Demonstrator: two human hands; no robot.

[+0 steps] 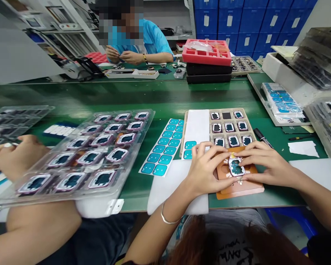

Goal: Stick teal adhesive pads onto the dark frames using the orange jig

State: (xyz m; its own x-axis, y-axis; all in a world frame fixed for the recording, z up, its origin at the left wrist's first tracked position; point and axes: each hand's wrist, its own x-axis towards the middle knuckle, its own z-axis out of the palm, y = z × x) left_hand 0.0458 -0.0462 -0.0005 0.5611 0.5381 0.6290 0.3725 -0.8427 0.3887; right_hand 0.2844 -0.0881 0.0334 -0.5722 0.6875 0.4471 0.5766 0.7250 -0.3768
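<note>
Item: one small watch frame (236, 168), dark rim and teal centre, at the right on the near side of the green table (99, 94), over an orange block (237, 192).

Risks, as judged: uneven fingertip pressure could tilt the frame or make it slip from the block — its rim gives little to hold. At left, a clear tray (143, 141) of similar frames reaches the table's near edge; a co-worker's arm (41, 221), close against it, could jog it and shift its contents.

Position: frame between the two hands, right of the left hand (205, 169), left of the right hand (267, 165).

Hands: left, curved, pinching the frame's side; right, fingers bent, gripping the opposite side.

Surroundings: beige tray (247, 117) just beyond; teal sticker sheet (165, 145) to the left; black marker (262, 137) — far side, right.
</note>
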